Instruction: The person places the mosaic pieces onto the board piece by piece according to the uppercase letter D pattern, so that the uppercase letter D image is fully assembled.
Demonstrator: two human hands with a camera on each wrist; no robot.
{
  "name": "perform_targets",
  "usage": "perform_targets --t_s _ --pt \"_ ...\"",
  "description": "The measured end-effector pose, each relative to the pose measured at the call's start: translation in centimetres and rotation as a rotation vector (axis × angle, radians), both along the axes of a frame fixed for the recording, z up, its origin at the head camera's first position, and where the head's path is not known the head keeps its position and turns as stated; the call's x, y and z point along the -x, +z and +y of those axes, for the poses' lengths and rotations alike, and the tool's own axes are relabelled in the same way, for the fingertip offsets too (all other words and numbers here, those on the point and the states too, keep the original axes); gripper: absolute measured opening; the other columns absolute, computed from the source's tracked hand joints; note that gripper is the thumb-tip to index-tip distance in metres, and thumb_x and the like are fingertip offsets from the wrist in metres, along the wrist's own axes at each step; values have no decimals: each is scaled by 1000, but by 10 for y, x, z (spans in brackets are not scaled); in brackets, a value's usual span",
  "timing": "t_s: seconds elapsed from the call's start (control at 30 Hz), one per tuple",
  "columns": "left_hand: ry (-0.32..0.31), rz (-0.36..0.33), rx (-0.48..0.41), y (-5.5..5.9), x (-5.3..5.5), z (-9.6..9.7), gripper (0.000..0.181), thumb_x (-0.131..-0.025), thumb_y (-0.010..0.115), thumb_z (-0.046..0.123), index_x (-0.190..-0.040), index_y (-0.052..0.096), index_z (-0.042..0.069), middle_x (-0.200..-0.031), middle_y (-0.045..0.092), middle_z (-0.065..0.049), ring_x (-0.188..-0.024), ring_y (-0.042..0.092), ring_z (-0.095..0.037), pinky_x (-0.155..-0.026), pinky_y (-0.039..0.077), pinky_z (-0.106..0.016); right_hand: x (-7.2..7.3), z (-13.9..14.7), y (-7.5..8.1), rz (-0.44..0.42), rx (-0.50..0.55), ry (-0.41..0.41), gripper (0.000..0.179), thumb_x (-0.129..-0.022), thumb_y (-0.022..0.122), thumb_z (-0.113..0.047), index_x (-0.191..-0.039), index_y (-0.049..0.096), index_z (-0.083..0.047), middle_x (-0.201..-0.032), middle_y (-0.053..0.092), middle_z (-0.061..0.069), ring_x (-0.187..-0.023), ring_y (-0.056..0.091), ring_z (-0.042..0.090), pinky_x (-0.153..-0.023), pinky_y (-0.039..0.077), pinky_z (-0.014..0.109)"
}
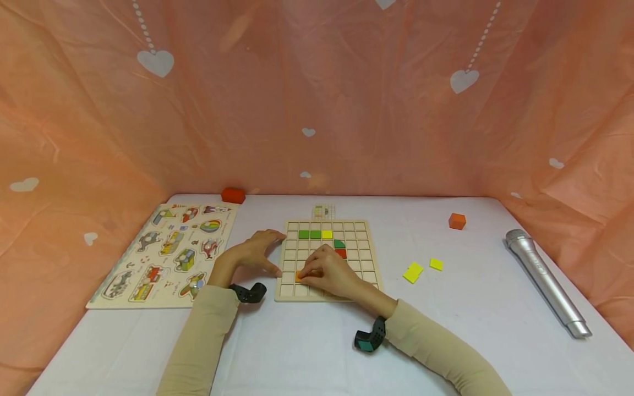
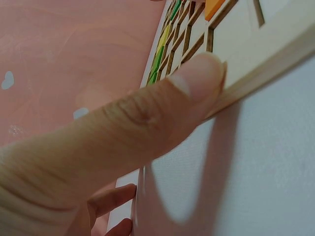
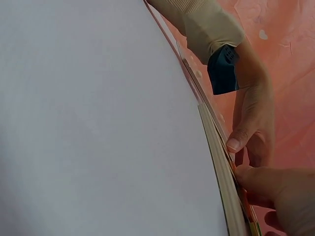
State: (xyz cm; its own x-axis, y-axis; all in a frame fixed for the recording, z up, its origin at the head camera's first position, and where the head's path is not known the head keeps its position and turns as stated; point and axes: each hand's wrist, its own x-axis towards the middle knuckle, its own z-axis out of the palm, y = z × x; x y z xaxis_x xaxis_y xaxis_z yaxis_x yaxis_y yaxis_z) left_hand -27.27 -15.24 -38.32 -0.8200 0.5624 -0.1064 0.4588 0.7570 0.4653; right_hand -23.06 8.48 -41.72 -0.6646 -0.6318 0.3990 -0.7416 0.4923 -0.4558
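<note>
We face a creased peach-orange sheet printed with pale hearts. It borders our white table at the back and both sides.

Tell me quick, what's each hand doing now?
Left hand: open, at the edge of the pale wooden grid board.
Right hand: closed, pinching a flat orange tile.

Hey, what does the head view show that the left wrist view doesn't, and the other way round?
Only the head view shows the silver microphone, cream picture board, orange cube, red block and loose yellow square tiles.

Only the left wrist view gives a close-up of the left hand with its thumb on the rim of the pale wooden grid board.

Both share that hand, that board, its green tiles, yellow tile and orange tile, and the pink backdrop with white hearts.
</note>
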Motion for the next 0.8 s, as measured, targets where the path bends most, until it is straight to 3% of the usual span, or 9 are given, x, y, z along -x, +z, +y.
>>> perform_targets --t_s 0.27,0.4,0.6,0.8 --pt "-2 -2 5 -1 -1 1 90 -67 83 34 -137 39 -1 -142 38 -22 -131 30 -39 -110 24 -52 0 2 3 5 -30 21 13 -79 75 -27 -88 76 -18 -96 62 -4 -99 45 13 -83 42 29" --pt "-4 2 6 0 -1 2 90 -66 83 34 -137 39 -1 -141 38 -22 -131 30 -39 -109 25 -52 2 9 9 -37 28 51 19 -81 73 -24 -97 73 -12 -101 60 -1 -103 47 17 -87 44 31" --pt "17 -8 17 0 -1 3 90 -66 83 34 -138 39 1 -143 37 -19 -132 30 -37 -110 24 -51 9 35 24 -101 127 51 30 -84 69 -17 -111 65 -3 -108 60 8 -96 55 24 -79 53 37" --pt "40 -25 15 -1 -1 2 92 -65 84 33 -139 39 3 -144 36 -19 -132 29 -37 -111 24 -51 13 71 38 -72 131 -1 30 -83 70 -12 -111 65 -2 -106 63 12 -92 58 29 -76 52 43"
